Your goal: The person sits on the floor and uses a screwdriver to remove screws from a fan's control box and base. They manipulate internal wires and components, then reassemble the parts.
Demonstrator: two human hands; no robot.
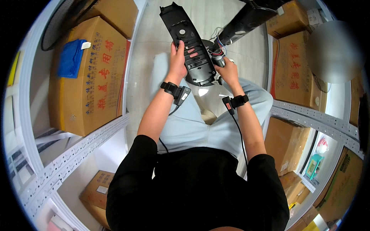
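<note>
A long black plastic panel (189,23) with a row of slots and a round hole tilts in front of me, its far end leaning left. My left hand (179,63) grips its left edge, the thumb on the face and fingertips showing through the slots. Just right of the panel, my right hand (228,71) is closed around a dark grey cylinder (219,61) whose kind I cannot make out. Thin coloured wires (220,47) come out beside it, near the lower end of a black housing (248,21) that slants up to the right. Behind the panel shows a round dark base (192,80).
Metal shelving (73,154) runs along my left, holding a large cardboard box (90,77) with a blue cloth pouch (71,57) on it. Another box (291,69) sits on the right shelf. A blurred grey round thing (336,52) covers the upper right. Pale floor tiles (150,38) lie ahead.
</note>
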